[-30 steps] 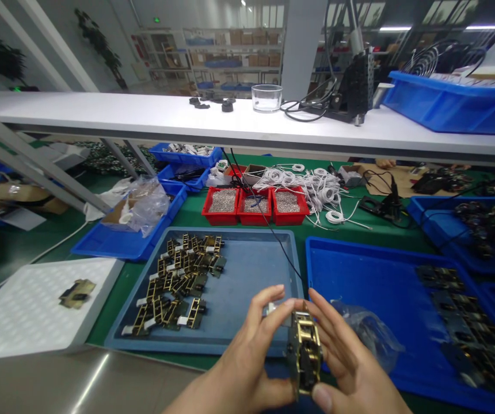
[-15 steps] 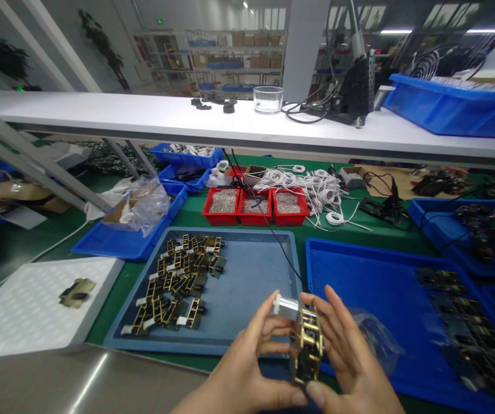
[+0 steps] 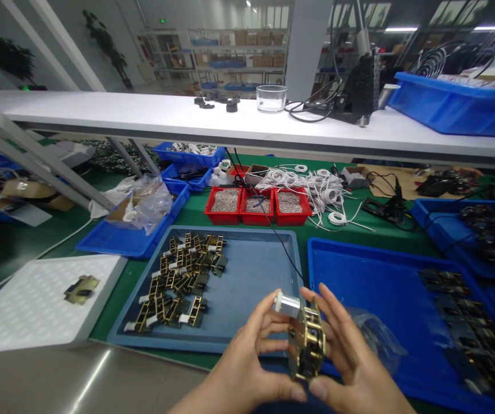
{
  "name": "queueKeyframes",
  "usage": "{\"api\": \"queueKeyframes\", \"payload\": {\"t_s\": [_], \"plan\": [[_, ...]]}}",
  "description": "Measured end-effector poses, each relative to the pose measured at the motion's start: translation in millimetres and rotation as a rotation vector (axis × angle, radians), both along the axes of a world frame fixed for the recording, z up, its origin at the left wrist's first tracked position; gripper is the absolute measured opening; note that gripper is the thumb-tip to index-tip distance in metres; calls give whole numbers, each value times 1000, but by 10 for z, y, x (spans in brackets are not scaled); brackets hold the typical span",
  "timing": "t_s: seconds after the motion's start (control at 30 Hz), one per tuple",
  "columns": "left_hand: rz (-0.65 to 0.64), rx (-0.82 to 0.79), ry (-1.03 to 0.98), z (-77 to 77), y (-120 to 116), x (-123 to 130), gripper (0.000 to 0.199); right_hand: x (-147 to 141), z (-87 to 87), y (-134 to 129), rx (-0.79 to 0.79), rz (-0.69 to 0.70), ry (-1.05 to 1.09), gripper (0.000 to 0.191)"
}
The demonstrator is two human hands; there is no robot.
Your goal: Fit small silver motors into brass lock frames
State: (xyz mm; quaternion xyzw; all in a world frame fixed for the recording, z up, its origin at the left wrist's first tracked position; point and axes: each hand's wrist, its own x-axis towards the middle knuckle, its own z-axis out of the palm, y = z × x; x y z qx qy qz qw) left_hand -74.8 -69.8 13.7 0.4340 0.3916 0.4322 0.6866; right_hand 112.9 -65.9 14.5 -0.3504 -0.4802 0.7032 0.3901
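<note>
Between my two hands is a brass-coloured metal assembly (image 3: 308, 342), two plates joined by posts, with a silver cylindrical motor (image 3: 289, 305) sticking out at its upper left. My left hand (image 3: 258, 351) grips it from the left, the index finger by the motor's white end and the thumb at the bottom. From the right, my right hand (image 3: 349, 351) holds the plate edge, its thumb on the lower corner. Similar assemblies (image 3: 182, 282) lie heaped in the grey-blue tray (image 3: 256, 259) ahead to the left. Small parts inside the held assembly are too dark to make out.
A blue tray (image 3: 360, 276) on the right holds rows of assemblies (image 3: 467, 328) and a clear plastic bag (image 3: 377, 339). Red bins (image 3: 257, 218) of small metal parts stand behind. One brass plate (image 3: 81, 288) lies on white foam (image 3: 27, 305) at left. A white shelf (image 3: 165, 118) crosses above.
The held assembly has turned slightly, showing more of its left plate face. Both hands keep their grip, and the whole view has shifted a little.
</note>
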Motion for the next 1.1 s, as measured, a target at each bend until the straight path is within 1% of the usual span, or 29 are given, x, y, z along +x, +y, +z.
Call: {"api": "queueKeyframes", "payload": {"t_s": [0.07, 0.2, 0.3, 0.43, 0.57, 0.67, 0.73, 0.77, 0.83, 0.93, 1.0, 1.1], "plan": [[-1, -6, 2, -10, 2, -9, 110, 2, 29, 13, -11, 7, -8, 88], [-51, 0, 13, -41, 1, -53, 108, 3, 35, 7, -4, 2, -24, 87], [-75, -4, 32, -65, -11, -92, 106, 14, 4, -19, 41, -3, -40, 85], [-88, -21, 5, -96, -35, -117, 105, 37, -39, -34, 125, -6, -74, 83], [-127, 41, 11, -65, -37, -121, 96, 61, -109, -41, 289, -5, -169, 87], [-143, 113, 13, 19, -36, -115, 99, 69, -195, -66, 447, -30, -258, 93], [-138, 137, -15, 88, -39, -104, 98, 60, -226, -78, 554, -80, -329, 93], [-135, 127, -31, 122, -41, -97, 97, 52, -223, -76, 611, -104, -360, 92], [-152, 59, -45, 177, -44, -82, 99, 31, -178, -52, 715, -126, -415, 87], [-199, -64, 4, 209, -45, -60, 108, 13, -60, 14, 845, -81, -475, 83], [-193, -87, 37, 189, -45, -47, 108, 23, -14, 46, 887, -27, -517, 78], [-167, -58, 33, 105, -46, -32, 110, 78, -52, 49, 921, 15, -544, 76]]}}
